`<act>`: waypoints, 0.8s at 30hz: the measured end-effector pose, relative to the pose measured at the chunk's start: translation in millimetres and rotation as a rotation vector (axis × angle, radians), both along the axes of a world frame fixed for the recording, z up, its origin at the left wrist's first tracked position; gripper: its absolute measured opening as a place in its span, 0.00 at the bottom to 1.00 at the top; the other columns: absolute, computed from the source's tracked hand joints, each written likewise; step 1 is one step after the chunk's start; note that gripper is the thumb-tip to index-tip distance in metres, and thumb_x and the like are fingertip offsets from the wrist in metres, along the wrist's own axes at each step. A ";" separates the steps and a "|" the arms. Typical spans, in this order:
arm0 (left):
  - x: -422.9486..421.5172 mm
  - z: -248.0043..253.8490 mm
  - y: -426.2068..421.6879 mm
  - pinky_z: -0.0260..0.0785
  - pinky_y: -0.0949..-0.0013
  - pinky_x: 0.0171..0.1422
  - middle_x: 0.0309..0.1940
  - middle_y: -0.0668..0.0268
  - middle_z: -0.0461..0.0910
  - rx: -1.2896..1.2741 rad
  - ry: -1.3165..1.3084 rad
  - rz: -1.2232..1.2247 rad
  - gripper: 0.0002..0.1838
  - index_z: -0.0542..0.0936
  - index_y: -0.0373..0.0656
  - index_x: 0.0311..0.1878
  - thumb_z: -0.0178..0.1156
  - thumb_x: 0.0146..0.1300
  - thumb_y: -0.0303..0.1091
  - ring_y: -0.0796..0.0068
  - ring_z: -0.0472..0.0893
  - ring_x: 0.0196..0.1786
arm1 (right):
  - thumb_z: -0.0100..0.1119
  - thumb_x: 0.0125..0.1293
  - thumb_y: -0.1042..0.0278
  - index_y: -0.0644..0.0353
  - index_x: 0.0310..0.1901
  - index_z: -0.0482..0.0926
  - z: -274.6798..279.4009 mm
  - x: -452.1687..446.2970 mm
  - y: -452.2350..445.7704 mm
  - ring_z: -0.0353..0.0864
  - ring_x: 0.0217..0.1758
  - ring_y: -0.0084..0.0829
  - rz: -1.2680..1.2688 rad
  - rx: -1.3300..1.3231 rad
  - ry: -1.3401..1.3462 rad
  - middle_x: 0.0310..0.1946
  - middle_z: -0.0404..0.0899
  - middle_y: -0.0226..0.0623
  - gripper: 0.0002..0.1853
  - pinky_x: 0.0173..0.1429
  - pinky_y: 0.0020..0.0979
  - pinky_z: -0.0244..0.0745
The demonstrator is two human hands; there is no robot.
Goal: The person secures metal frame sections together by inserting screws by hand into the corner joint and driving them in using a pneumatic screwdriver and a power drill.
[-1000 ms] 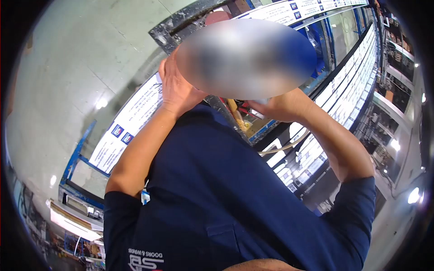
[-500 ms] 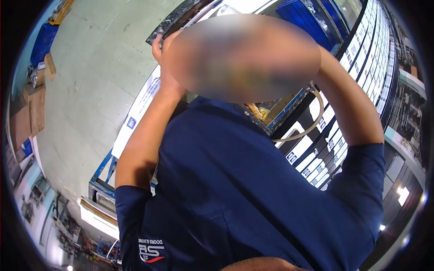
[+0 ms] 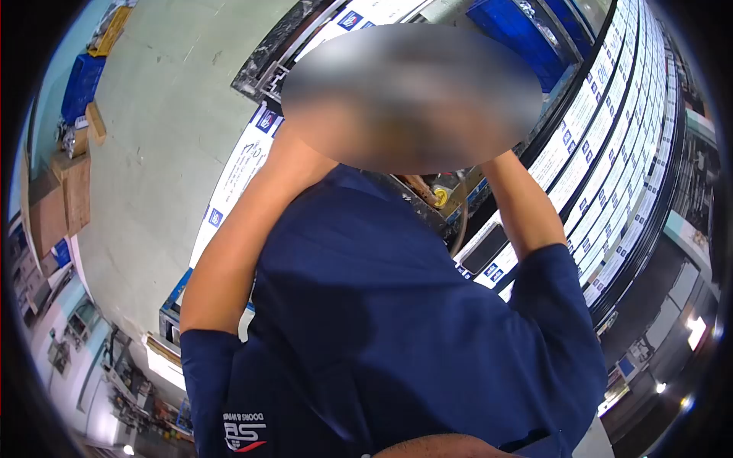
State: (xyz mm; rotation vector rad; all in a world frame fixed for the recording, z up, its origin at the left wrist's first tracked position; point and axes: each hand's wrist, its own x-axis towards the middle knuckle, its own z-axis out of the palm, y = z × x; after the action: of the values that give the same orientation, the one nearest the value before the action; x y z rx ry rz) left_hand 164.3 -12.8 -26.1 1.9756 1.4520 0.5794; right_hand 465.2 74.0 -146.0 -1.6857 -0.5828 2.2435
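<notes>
Left hand (image 3: 319, 137) and right hand (image 3: 479, 137) look mid-step in close handwork over the black-edged workbench (image 3: 259, 57), but blur covers the fingers: can't tell grip, contact or what the next move calls for. Nearest visible workpiece is the profile in printed white film (image 3: 238, 164), running out beside the left wrist; a yellow-ended item (image 3: 440, 198) lies near the right hand. Phone-like slab (image 3: 485, 249) rests on film-covered strips (image 3: 592, 156) at right; pale floor (image 3: 172, 122) and cardboard boxes (image 3: 70, 191) off left.
</notes>
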 end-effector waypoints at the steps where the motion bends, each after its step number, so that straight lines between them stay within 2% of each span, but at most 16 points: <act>1: -1.8 1.7 -3.0 0.76 0.58 0.63 0.58 0.53 0.84 -0.032 -0.006 0.004 0.25 0.80 0.43 0.66 0.70 0.67 0.35 0.53 0.84 0.57 | 0.67 0.74 0.56 0.58 0.55 0.78 -11.8 -3.7 3.1 0.87 0.29 0.31 -0.014 0.016 0.059 0.33 0.83 0.38 0.18 0.35 0.35 0.89; 3: -5.6 3.0 -6.5 0.77 0.59 0.61 0.57 0.54 0.84 -0.097 -0.024 0.000 0.25 0.80 0.43 0.66 0.70 0.67 0.35 0.56 0.85 0.56 | 0.67 0.74 0.58 0.61 0.58 0.77 -35.1 -16.8 4.5 0.87 0.31 0.32 -0.081 0.021 0.090 0.35 0.83 0.38 0.19 0.38 0.36 0.92; 4: -6.9 -0.3 -9.4 0.77 0.62 0.59 0.57 0.55 0.85 -0.114 0.003 0.003 0.25 0.80 0.44 0.66 0.70 0.67 0.34 0.61 0.85 0.55 | 0.69 0.72 0.58 0.60 0.57 0.77 -43.6 -22.2 2.0 0.88 0.33 0.34 -0.097 0.029 0.132 0.37 0.83 0.39 0.20 0.39 0.36 0.91; 5: -6.3 0.3 -10.4 0.76 0.63 0.59 0.57 0.56 0.85 -0.150 -0.011 0.004 0.25 0.80 0.44 0.67 0.70 0.67 0.34 0.62 0.85 0.55 | 0.71 0.70 0.58 0.60 0.56 0.77 -54.7 -26.3 -1.1 0.89 0.34 0.35 -0.112 0.039 0.172 0.40 0.84 0.40 0.21 0.39 0.36 0.90; 7: -5.5 1.3 -15.5 0.76 0.65 0.58 0.56 0.57 0.85 -0.228 -0.039 0.025 0.25 0.80 0.44 0.67 0.70 0.68 0.33 0.64 0.85 0.55 | 0.72 0.69 0.58 0.62 0.58 0.77 -68.0 -35.0 -4.7 0.90 0.36 0.39 -0.110 -0.089 0.191 0.41 0.85 0.43 0.23 0.40 0.40 0.90; 8: -7.4 -0.3 -18.0 0.75 0.66 0.58 0.57 0.60 0.86 -0.275 -0.063 0.031 0.25 0.80 0.45 0.68 0.70 0.68 0.32 0.67 0.85 0.56 | 0.71 0.69 0.60 0.65 0.56 0.80 -74.2 -40.3 -7.7 0.90 0.42 0.41 -0.109 -0.081 0.127 0.44 0.87 0.47 0.21 0.42 0.43 0.88; 9: -7.9 0.0 -20.1 0.75 0.65 0.59 0.57 0.60 0.86 -0.291 -0.089 0.041 0.25 0.80 0.45 0.68 0.70 0.68 0.32 0.67 0.85 0.56 | 0.72 0.67 0.58 0.67 0.54 0.81 -69.4 -43.9 -13.4 0.89 0.49 0.45 -0.105 0.059 -0.048 0.44 0.88 0.51 0.22 0.52 0.43 0.85; 11: -15.4 2.3 -25.7 0.75 0.65 0.60 0.58 0.62 0.86 -0.322 -0.132 0.074 0.25 0.80 0.44 0.67 0.70 0.67 0.30 0.68 0.85 0.56 | 0.74 0.63 0.54 0.69 0.53 0.81 -75.0 -28.4 -26.9 0.88 0.54 0.47 0.125 0.475 -0.539 0.47 0.87 0.54 0.27 0.59 0.43 0.80; 13: -25.1 0.2 -31.4 0.75 0.66 0.61 0.58 0.62 0.86 -0.296 -0.183 0.129 0.25 0.80 0.44 0.67 0.70 0.67 0.29 0.68 0.85 0.56 | 0.76 0.59 0.51 0.71 0.56 0.80 -32.4 -10.1 -35.6 0.87 0.55 0.47 0.045 0.717 -0.885 0.49 0.86 0.57 0.32 0.61 0.41 0.80; 15: -32.9 -1.9 -36.7 0.75 0.66 0.61 0.58 0.62 0.87 -0.273 -0.232 0.182 0.25 0.80 0.44 0.67 0.69 0.67 0.27 0.69 0.85 0.56 | 0.78 0.55 0.51 0.72 0.56 0.79 -47.8 25.5 -41.0 0.87 0.55 0.47 0.047 0.732 -1.219 0.49 0.86 0.56 0.35 0.61 0.41 0.80; 17: -40.8 -5.7 -39.1 0.75 0.66 0.62 0.57 0.61 0.87 -0.261 -0.272 0.224 0.25 0.80 0.43 0.67 0.69 0.67 0.26 0.70 0.85 0.56 | 0.80 0.55 0.52 0.72 0.56 0.78 -58.9 40.0 -47.1 0.87 0.54 0.44 -0.038 0.405 -1.100 0.50 0.86 0.55 0.36 0.60 0.41 0.80; 18: -42.4 -5.5 -38.7 0.75 0.66 0.61 0.57 0.61 0.87 -0.251 -0.268 0.232 0.24 0.81 0.43 0.67 0.68 0.67 0.26 0.70 0.85 0.55 | 0.82 0.53 0.54 0.73 0.55 0.78 -78.7 55.9 -44.1 0.87 0.51 0.42 0.018 0.177 -0.808 0.51 0.85 0.52 0.36 0.57 0.41 0.81; 19: -42.2 -3.9 -37.2 0.75 0.66 0.61 0.57 0.62 0.87 -0.257 -0.271 0.232 0.23 0.81 0.43 0.66 0.68 0.68 0.26 0.70 0.85 0.55 | 0.82 0.55 0.61 0.71 0.55 0.78 -82.8 52.8 -48.6 0.86 0.46 0.40 -0.134 0.082 -0.457 0.49 0.85 0.47 0.32 0.53 0.41 0.82; 21: -39.3 -0.7 -34.9 0.75 0.65 0.61 0.56 0.62 0.87 -0.266 -0.284 0.240 0.23 0.81 0.43 0.66 0.68 0.68 0.26 0.71 0.85 0.55 | 0.80 0.55 0.69 0.68 0.52 0.80 -97.2 52.6 -45.7 0.86 0.42 0.40 -0.150 0.120 -0.502 0.44 0.85 0.44 0.25 0.50 0.40 0.82; 22: -38.0 -1.5 -34.3 0.76 0.65 0.61 0.55 0.62 0.87 -0.243 -0.276 0.218 0.23 0.81 0.44 0.66 0.68 0.68 0.28 0.69 0.85 0.54 | 0.77 0.57 0.74 0.66 0.49 0.80 -77.8 43.0 -44.3 0.85 0.40 0.35 -0.207 0.072 -0.469 0.41 0.84 0.41 0.20 0.47 0.38 0.81; 24: -33.6 0.5 -30.9 0.76 0.65 0.61 0.55 0.62 0.86 -0.176 -0.240 0.152 0.23 0.81 0.45 0.66 0.68 0.68 0.30 0.67 0.85 0.54 | 0.77 0.56 0.75 0.66 0.47 0.80 -83.1 46.4 -54.1 0.84 0.39 0.34 -0.232 0.163 -0.480 0.40 0.84 0.40 0.19 0.46 0.36 0.80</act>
State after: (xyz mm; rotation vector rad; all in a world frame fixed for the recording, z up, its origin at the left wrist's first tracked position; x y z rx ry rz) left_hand 130.6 -43.7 -25.6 1.6107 1.4569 0.7031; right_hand 511.6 19.9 -229.0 -2.0902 -0.6137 1.5911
